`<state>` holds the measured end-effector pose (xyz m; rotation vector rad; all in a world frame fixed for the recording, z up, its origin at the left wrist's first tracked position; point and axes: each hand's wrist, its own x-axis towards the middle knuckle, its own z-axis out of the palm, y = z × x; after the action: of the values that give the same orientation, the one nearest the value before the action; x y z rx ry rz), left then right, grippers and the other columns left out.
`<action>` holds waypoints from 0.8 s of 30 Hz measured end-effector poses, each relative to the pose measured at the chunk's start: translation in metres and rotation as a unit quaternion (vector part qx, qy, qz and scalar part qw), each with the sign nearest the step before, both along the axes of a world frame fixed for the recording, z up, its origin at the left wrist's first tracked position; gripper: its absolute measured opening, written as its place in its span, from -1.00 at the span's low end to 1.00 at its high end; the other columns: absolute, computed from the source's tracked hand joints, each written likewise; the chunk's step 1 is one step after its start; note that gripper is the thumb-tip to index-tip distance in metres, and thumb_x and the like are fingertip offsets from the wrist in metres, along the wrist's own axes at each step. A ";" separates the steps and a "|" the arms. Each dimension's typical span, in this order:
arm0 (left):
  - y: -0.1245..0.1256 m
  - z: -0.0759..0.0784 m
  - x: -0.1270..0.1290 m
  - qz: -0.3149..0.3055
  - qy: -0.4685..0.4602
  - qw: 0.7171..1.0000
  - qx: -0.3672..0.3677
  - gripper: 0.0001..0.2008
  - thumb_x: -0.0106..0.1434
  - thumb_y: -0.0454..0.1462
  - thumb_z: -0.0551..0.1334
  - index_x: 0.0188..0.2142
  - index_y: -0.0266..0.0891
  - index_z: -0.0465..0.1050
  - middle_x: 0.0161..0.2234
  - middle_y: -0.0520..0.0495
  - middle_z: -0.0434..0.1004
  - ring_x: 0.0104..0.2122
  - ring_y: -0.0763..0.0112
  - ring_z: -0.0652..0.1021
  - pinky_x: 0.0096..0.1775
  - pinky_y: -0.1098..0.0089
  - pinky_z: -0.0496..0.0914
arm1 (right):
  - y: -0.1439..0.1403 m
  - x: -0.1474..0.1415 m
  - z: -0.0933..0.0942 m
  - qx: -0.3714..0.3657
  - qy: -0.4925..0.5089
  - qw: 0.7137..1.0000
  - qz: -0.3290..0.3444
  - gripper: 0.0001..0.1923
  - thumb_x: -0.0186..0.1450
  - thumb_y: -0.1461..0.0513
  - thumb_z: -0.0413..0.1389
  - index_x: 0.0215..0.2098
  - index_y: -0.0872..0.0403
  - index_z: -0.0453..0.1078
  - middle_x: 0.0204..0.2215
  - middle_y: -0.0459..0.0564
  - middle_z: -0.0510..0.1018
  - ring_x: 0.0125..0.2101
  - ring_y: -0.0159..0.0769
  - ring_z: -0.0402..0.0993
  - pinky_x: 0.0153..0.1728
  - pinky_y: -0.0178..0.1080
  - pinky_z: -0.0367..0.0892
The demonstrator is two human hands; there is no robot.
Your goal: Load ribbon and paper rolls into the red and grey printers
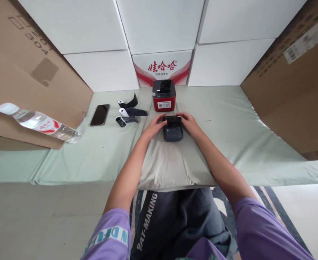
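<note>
A small dark grey printer point(173, 132) lies on a pale cushion point(172, 166) in front of me. My left hand point(156, 124) grips its far left corner and my right hand point(189, 122) grips its far right corner, fingers curled over the dark lid end. Just beyond it stands a red and black printer point(164, 95) with a white label on its front. Left of my hands lie two or three small paper rolls point(124, 116) with dark strips trailing from them.
A black phone point(100, 115) lies flat on the green cloth at the left. A clear water bottle point(39, 122) rests on its side against a brown cardboard sheet point(26, 72). White boxes point(161, 25) wall the back; another brown carton point(296, 86) stands right.
</note>
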<state>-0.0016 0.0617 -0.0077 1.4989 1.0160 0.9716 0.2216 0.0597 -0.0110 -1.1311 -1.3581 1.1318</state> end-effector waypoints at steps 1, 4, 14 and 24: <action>0.000 0.000 0.000 0.000 0.002 1.000 0.000 -0.44 0.31 -0.15 0.34 0.28 -0.20 0.43 0.36 -0.27 0.41 0.35 0.04 0.42 0.40 -0.01 0.24 | 0.001 0.000 -0.001 -0.001 0.000 1.000 0.003 -0.63 0.21 -0.04 0.26 -0.11 -0.03 0.55 -0.12 0.00 0.69 -0.02 -0.11 0.58 0.22 0.07 0.39; -0.001 0.000 -0.001 0.000 0.015 1.000 0.009 -0.46 0.32 -0.13 0.33 0.26 -0.17 0.44 0.35 -0.25 0.42 0.36 0.02 0.41 0.40 -0.03 0.24 | 0.001 0.001 0.000 0.005 -0.003 1.000 0.009 -0.66 0.23 -0.02 0.24 -0.12 -0.02 0.55 -0.12 0.02 0.68 -0.04 -0.12 0.59 0.20 0.06 0.40; -0.005 -0.001 0.001 -0.010 -0.009 0.998 0.054 -0.53 0.31 -0.08 0.34 0.15 -0.22 0.47 0.22 -0.29 0.54 0.26 0.00 0.50 0.29 -0.02 0.35 | -0.013 -0.003 0.019 0.063 -0.058 0.996 0.039 -0.65 0.31 -0.06 0.18 -0.15 0.01 0.53 -0.17 0.02 0.68 -0.09 -0.13 0.56 0.07 -0.02 0.44; -0.007 0.000 0.001 -0.005 0.012 0.998 0.057 -0.58 0.37 -0.12 0.28 0.17 -0.19 0.50 0.24 -0.22 0.53 0.27 0.12 0.49 0.33 0.10 0.30 | -0.010 -0.003 0.009 0.062 -0.035 0.997 0.021 -0.61 0.29 -0.10 0.20 -0.13 -0.02 0.62 -0.12 0.02 0.71 -0.02 -0.08 0.58 0.14 0.02 0.43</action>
<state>-0.0001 0.0548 -0.0072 1.6110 0.9843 1.0207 0.2186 0.0492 -0.0019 -1.0651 -1.4924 1.0297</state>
